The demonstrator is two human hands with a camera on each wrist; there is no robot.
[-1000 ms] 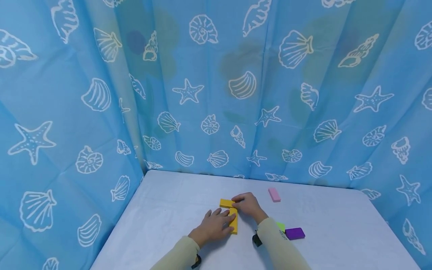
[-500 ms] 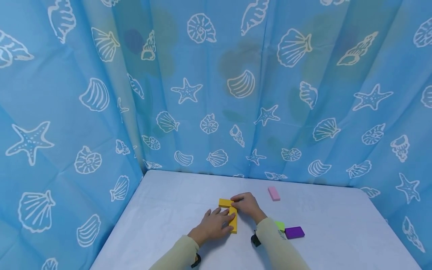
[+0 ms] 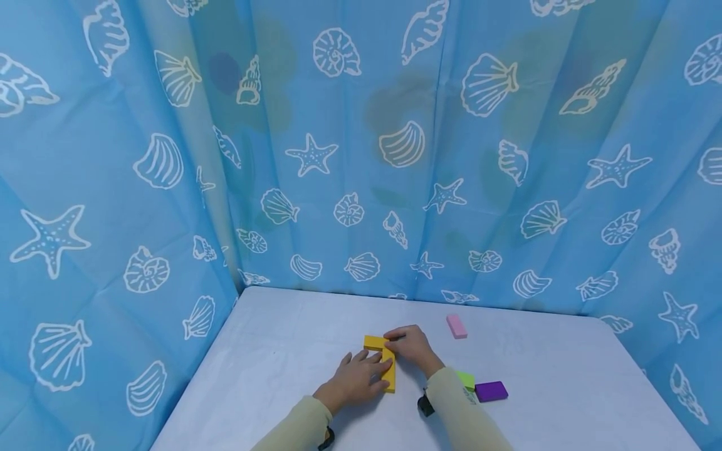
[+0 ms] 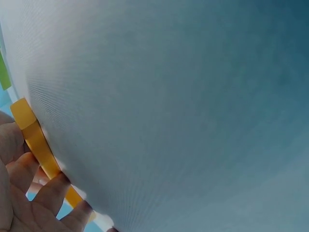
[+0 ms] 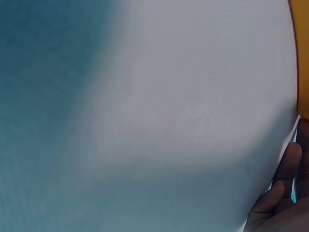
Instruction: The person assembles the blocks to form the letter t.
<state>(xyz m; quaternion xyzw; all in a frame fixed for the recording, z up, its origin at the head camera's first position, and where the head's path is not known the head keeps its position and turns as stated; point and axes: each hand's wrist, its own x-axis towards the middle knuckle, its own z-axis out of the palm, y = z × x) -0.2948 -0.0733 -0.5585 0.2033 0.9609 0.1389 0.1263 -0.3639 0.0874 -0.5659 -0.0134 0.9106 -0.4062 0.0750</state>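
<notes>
Two yellow blocks form a corner on the white table in the head view. The far yellow block (image 3: 373,342) lies crosswise, and the near yellow block (image 3: 390,375) runs from its right part toward the person. My left hand (image 3: 355,379) rests its extended fingers on the near block, partly covering it; in the left wrist view the fingertips touch a yellow side (image 4: 42,151). With thumb and forefinger, my right hand (image 3: 413,346) pinches the right end of the far block, which the fingers hide. The right wrist view catches only a yellow edge (image 5: 303,58) above curled fingers.
Right of the right forearm lie a green block (image 3: 465,380), partly hidden by the sleeve, and a purple block (image 3: 491,391) against it. A pink block (image 3: 457,326) lies farther back. A blue shell-patterned curtain (image 3: 361,156) hangs behind the white table (image 3: 271,351).
</notes>
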